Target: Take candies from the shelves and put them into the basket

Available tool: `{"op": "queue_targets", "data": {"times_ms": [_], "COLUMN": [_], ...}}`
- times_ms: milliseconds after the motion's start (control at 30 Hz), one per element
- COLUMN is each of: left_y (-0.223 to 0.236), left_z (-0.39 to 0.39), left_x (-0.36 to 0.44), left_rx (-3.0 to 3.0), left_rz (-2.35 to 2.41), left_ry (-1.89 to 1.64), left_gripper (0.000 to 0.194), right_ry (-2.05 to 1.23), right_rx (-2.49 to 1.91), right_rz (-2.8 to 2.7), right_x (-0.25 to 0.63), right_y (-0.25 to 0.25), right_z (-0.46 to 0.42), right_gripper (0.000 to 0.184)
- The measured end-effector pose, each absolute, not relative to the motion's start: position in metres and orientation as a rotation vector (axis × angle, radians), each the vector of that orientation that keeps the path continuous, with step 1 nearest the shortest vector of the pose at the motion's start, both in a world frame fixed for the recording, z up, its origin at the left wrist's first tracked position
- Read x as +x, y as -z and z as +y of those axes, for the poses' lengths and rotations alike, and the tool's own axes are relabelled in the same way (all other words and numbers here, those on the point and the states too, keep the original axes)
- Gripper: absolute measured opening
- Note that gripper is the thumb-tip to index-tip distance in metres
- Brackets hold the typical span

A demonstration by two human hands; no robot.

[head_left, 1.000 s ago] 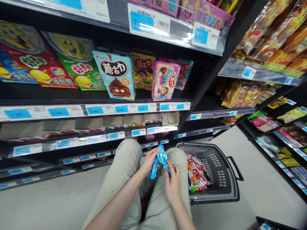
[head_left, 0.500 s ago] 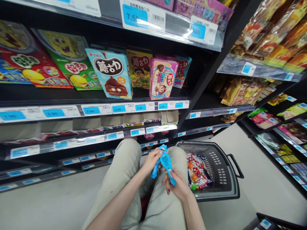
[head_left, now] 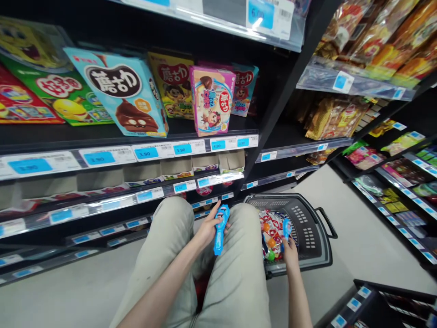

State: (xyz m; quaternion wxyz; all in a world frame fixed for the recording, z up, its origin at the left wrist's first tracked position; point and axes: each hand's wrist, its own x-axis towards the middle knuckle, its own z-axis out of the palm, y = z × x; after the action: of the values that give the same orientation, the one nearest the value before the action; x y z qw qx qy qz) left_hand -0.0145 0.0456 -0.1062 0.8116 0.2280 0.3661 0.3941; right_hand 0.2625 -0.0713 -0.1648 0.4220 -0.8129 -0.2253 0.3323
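Note:
Between my knees, my left hand (head_left: 206, 229) is closed around a blue plastic candy toy (head_left: 219, 238) with a wide, rounded head and a narrow handle pointing down. My right hand (head_left: 291, 253) is over the dark grey shopping basket (head_left: 316, 263), gripping the handle of a similar small blue candy toy (head_left: 287, 227) held upright. Whether that toy touches the goods below, I cannot tell. Colourful shiny snack packets (head_left: 273, 222) lie in the basket, along with orange and green round pieces.
Ahead stands a shelf with a light blue chocolate-snack box (head_left: 124, 93), a pink box (head_left: 212, 102) and price tags. Low open cartons (head_left: 175, 167) sit beneath. Bagged bread (head_left: 336, 118) fills the right rack. A dark rack (head_left: 362, 303) stands at lower right.
Both blue toys were together between my hands over my lap. My right hand has moved right with one to above the basket; my left hand keeps the other. The view has shifted slightly.

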Motion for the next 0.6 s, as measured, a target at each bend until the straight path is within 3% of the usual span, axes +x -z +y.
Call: {"op": "queue_targets", "data": {"times_ms": [167, 300, 433, 600], "left_y": [0.105, 0.109, 0.109, 0.108], "left_z": [0.044, 0.043, 0.044, 0.044], "left_x": [-0.008, -0.007, -0.010, -0.009], "left_rx": [0.443, 0.507, 0.593, 0.605], "left_rz": [0.850, 0.849, 0.864, 0.869], "left_ry": [-0.832, -0.766, -0.728, -0.770], "left_gripper": [0.091, 0.076, 0.063, 0.069], "right_ry": [-0.950, -0.961, -0.929, -0.821], "right_rx": [-2.595, -2.837, -2.941, -2.590], "right_rz": [-0.748, -0.844, -0.779, -1.015], "right_x": [0.268, 0.248, 0.248, 0.244], "right_y": [0.225, 0.244, 0.235, 0.179], "right_z": [-0.093, -0.094, -0.080, -0.057], "right_gripper": [0.022, 0.028, 0.028, 0.026]}}
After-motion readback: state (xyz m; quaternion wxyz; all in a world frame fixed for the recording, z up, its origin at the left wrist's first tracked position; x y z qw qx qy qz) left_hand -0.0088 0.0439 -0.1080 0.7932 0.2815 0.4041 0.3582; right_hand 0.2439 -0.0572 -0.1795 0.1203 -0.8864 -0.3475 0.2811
